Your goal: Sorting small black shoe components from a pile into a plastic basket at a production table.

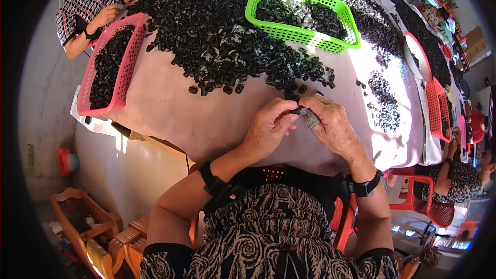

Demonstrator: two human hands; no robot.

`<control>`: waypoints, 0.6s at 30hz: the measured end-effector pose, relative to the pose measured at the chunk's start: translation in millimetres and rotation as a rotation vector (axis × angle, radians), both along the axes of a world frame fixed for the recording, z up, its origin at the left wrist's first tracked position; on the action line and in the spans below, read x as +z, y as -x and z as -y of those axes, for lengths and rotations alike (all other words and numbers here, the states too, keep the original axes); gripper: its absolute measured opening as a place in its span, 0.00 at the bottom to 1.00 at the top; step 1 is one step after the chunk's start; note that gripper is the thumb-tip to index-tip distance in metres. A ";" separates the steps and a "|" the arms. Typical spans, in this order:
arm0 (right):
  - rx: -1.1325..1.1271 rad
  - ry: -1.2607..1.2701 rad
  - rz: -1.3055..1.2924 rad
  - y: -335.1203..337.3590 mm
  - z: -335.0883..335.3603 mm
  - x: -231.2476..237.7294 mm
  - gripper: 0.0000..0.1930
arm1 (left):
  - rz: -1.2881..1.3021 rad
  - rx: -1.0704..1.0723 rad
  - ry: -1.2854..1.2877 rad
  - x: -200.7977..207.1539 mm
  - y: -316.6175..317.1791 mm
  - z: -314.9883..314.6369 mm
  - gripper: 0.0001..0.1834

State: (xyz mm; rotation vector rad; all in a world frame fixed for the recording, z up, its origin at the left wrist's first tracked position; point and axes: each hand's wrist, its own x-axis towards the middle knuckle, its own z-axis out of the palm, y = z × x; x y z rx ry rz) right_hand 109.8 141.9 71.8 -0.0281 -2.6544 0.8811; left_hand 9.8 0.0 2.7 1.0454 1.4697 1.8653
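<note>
Both my hands meet in front of me at the near edge of a heap of small black plastic pieces (243,51). My left hand (268,129) is closed, with thumb and fingers pinching one small black plastic piece (295,111). Against the same piece, my right hand (330,124) is pinched too, its fingers partly hidden. A grey fuzzy cloth wrap (310,119) shows at the right hand's fingers. Thin metal springs (225,61) lie scattered in the heap. A few loose black pieces lie just beyond my fingertips.
A green basket (310,40) of black pieces and springs stands beyond my hands on the pink-covered table (170,103). At the left is a pink basket (122,90) of black pieces, near a seated person (95,5). Other people, a red basket (438,108) and more heaps are at the right.
</note>
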 end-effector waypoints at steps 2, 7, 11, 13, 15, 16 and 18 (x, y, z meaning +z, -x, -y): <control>0.015 -0.040 0.048 -2.0 -0.8 3.4 0.18 | 0.008 0.000 0.000 1.6 -0.2 0.0 0.10; 0.047 -0.116 0.151 -5.2 -4.5 -0.8 0.15 | 0.001 -0.058 0.117 3.4 -0.3 1.7 0.10; 0.046 -0.129 0.211 -8.1 -4.1 4.4 0.15 | -0.078 -0.044 0.144 4.8 -1.1 2.0 0.10; 0.091 -0.077 0.235 -8.2 -6.8 6.7 0.15 | -0.086 -0.064 0.134 4.9 -1.1 2.5 0.11; 0.107 -0.074 0.238 -7.9 -9.3 7.5 0.15 | -0.106 -0.074 0.138 5.1 0.0 3.2 0.10; 0.124 -0.072 0.240 -7.7 -10.0 7.4 0.15 | -0.128 -0.082 0.139 5.0 0.6 3.4 0.10; 0.122 -0.066 0.241 -7.5 -11.1 4.9 0.15 | -0.119 -0.087 0.141 3.6 1.0 2.1 0.10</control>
